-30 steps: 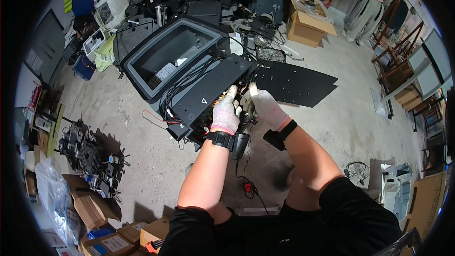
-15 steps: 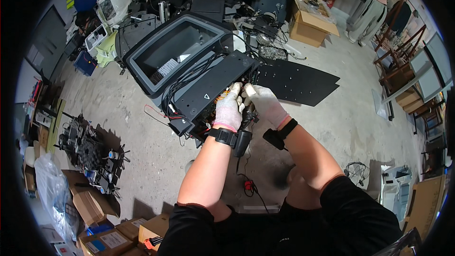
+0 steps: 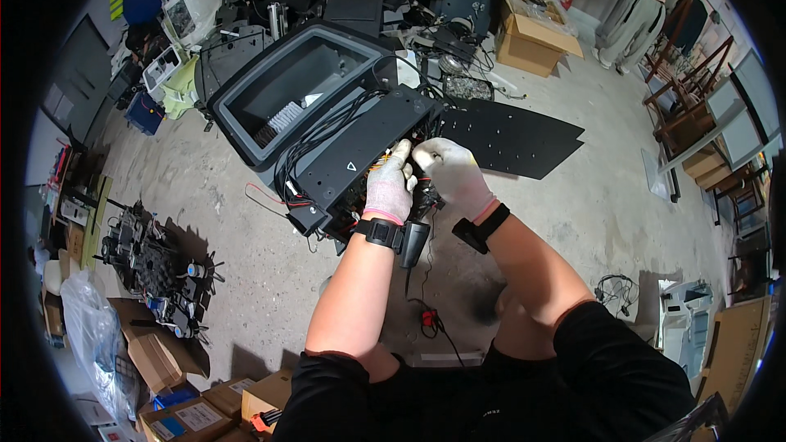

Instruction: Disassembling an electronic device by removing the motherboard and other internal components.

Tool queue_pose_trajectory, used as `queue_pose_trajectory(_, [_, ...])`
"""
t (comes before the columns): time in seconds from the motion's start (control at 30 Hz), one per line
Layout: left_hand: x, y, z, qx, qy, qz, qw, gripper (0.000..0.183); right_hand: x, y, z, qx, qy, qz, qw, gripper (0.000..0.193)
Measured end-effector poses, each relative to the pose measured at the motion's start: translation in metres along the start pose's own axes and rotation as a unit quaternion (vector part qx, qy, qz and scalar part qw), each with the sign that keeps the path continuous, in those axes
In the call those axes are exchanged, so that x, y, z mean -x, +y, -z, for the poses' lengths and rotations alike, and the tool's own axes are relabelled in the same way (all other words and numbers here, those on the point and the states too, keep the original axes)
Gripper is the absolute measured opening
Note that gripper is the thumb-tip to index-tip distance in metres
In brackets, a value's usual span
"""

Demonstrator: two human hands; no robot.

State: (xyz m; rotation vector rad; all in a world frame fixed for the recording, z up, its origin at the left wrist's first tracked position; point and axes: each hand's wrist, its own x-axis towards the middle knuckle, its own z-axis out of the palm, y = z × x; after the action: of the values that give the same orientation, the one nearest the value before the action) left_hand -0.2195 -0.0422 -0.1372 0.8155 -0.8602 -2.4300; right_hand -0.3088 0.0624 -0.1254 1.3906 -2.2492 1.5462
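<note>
The dark grey housing [image 3: 360,141] sits at upper centre of the frame, black cable bundle [image 3: 321,137] across its top. The gloved left hand [image 3: 390,186], fingers bent, is at its wired edge. The gloved right hand [image 3: 455,178] is curled narrow just beside. Whether either grips anything cannot be told.

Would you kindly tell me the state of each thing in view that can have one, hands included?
Machine: near edge open, wires exposed
Compartment: open, white ribbed item inside
Cables: loosely bundled across the machine
Left hand: gloved, at the wires; grip unclear
Right hand: gloved, fingers curled; grip unclear
Black panel: lying beside the machine
Cardboard box: open, with contents
</note>
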Motion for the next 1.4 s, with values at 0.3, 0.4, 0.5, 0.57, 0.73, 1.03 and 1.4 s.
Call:
queue_pose_trajectory(0.3, [-0.001, -0.003, 0.001, 0.038, -0.037, -0.025, 0.998, 0.023, -0.007, -0.007, 0.020, -0.320, -0.199, -0.431, 0.820, 0.052])
queue_pose_trajectory(0.4, [0.000, -0.003, 0.000, 0.025, -0.018, -0.023, 0.999, 0.025, -0.008, -0.019, 0.024, -0.335, -0.199, -0.487, 0.781, 0.051])
queue_pose_trajectory(0.5, [0.001, -0.003, 0.002, 0.028, -0.037, -0.035, 0.998, 0.025, -0.007, -0.014, 0.025, -0.338, -0.203, -0.504, 0.768, 0.050])
queue_pose_trajectory(0.57, [0.003, -0.001, 0.002, 0.025, -0.036, -0.034, 0.998, 0.026, -0.009, -0.012, 0.022, -0.337, -0.209, -0.515, 0.760, 0.049])
queue_pose_trajectory(0.73, [0.009, 0.003, -0.009, 0.002, -0.032, -0.025, 0.999, 0.023, -0.005, 0.005, 0.015, -0.295, -0.201, -0.362, 0.861, 0.045])
queue_pose_trajectory(1.03, [-0.002, -0.003, -0.002, -0.015, 0.037, -0.024, 0.999, 0.009, -0.012, -0.017, 0.014, -0.231, -0.164, -0.387, 0.878, 0.031])
queue_pose_trajectory(1.4, [0.028, -0.011, 0.014, -0.143, 0.011, -0.025, 0.989, 0.014, -0.005, 0.006, 0.011, -0.011, -0.229, -0.151, 0.962, 0.024])
